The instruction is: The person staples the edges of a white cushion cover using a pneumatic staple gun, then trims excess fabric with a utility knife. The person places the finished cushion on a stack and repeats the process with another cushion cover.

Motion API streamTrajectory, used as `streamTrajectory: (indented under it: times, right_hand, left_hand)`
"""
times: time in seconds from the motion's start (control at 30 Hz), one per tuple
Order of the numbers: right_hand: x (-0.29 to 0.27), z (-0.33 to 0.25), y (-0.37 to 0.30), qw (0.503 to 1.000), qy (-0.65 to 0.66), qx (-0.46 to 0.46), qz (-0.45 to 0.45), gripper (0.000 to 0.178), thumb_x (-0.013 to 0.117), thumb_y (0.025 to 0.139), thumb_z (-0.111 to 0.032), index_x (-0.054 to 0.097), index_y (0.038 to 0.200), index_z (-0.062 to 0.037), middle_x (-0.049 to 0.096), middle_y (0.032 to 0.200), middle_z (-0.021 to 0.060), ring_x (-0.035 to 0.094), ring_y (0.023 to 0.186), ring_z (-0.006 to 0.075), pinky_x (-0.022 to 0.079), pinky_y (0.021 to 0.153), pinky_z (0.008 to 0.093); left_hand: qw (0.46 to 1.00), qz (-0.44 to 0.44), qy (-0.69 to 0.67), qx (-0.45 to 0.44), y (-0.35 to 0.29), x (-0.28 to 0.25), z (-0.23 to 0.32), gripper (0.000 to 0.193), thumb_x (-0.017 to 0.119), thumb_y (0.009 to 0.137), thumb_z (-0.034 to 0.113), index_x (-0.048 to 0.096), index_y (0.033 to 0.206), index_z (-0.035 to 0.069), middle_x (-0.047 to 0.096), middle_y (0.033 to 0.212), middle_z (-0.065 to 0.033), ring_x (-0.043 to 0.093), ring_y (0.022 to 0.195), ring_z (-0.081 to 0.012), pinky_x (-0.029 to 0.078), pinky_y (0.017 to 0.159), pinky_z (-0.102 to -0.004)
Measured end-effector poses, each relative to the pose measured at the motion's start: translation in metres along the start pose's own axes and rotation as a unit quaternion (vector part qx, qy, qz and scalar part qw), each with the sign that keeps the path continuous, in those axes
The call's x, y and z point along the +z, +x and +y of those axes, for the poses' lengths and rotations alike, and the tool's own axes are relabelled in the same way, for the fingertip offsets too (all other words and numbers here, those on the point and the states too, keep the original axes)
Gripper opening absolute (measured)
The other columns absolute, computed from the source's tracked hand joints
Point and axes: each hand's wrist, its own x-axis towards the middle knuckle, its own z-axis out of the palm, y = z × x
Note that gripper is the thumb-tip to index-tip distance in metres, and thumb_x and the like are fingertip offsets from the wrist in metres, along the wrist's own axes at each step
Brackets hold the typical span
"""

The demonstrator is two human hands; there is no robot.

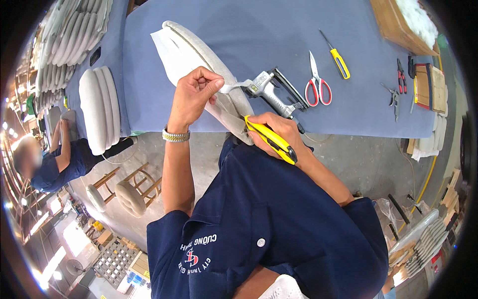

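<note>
At your far left, piled grey cushions (74, 37) crowd the edge, rounded and ribbed in soft cloth, and a nearer ribbed stack (99, 109) stands with its lower end past the near edge of the bench (144, 74). Below, a co-worker (62, 159) bends beside two round-seated stools (130, 197). Between that stack and your work runs a wide stretch of smooth blue bench covering. Next comes your long padded piece (214, 60), lying slantwise, its lower end reaching just over the near edge close to your shirt; it is pale grey, with a rounded, piped rim and a thin white sheet flaring at its upper left. Above it, your left grip (198, 94) pinches a thin whitish strip (230, 88) between thumb and fingers. Your right grip (279, 130), at the near edge, is wrapped around a yellow-and-black utility knife (271, 140), its front end by the padded piece; the blade cannot be made out. A silver metal staple gun (276, 92) lies just beyond, leaving little room there. Then come red-handled scissors (317, 82) and a yellow-handled screwdriver (338, 60), with more blue surface stretching toward the red-handled pliers (401, 77) near the right end.
</note>
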Motion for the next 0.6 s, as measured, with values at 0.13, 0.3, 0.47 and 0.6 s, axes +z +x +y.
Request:
streamTrajectory:
  times: [0.13, 0.3, 0.47, 0.6]
  right_hand:
    - [-0.009, -0.003, -0.013, 0.999, 0.011, 0.03, -0.036, 0.028, 0.081, 0.084, -0.005, 0.067, 0.108, -0.0045, 0.075, 0.096, 0.0098, 0.074, 0.077, 0.0228, 0.057, 0.069, 0.0304]
    - [-0.014, -0.005, -0.02, 0.997, 0.049, 0.049, -0.033, 0.027, 0.08, 0.085, -0.008, 0.068, 0.11, -0.0061, 0.073, 0.096, 0.009, 0.073, 0.079, 0.0241, 0.057, 0.069, 0.0318]
    - [-0.041, -0.012, -0.006, 0.997, 0.048, 0.053, 0.013, 0.028, 0.081, 0.086, -0.01, 0.071, 0.111, -0.002, 0.075, 0.099, 0.0105, 0.074, 0.086, 0.0193, 0.057, 0.078, 0.0296]
    - [-0.114, 0.066, -0.006, 0.957, -0.054, 0.24, 0.153, 0.024, 0.079, 0.093, -0.021, 0.069, 0.085, -0.0008, 0.071, 0.077, 0.0066, 0.065, 0.069, 0.0105, 0.051, 0.063, 0.03]
  left_hand:
    - [1.0, 0.005, 0.012, 0.016, 0.001, 0.003, 0.008, 0.014, 0.075, 0.097, 0.013, 0.068, 0.098, 0.001, 0.065, 0.079, 0.0001, 0.056, 0.064, -0.0055, 0.048, 0.059, -0.022]
    - [0.994, 0.067, -0.039, 0.074, 0.019, -0.001, 0.028, 0.014, 0.073, 0.098, 0.012, 0.069, 0.1, -0.001, 0.068, 0.085, -0.0034, 0.058, 0.065, -0.0073, 0.051, 0.06, -0.0235]
    - [0.984, 0.076, 0.12, 0.105, 0.054, 0.027, 0.025, 0.015, 0.07, 0.099, 0.018, 0.072, 0.101, 0.003, 0.071, 0.084, -0.0012, 0.064, 0.072, -0.0069, 0.052, 0.063, -0.024]
    - [0.94, 0.107, 0.262, 0.191, 0.065, 0.054, -0.035, 0.014, 0.071, 0.094, 0.016, 0.07, 0.095, 0.002, 0.072, 0.086, -0.0117, 0.07, 0.077, -0.0269, 0.055, 0.073, -0.0392]
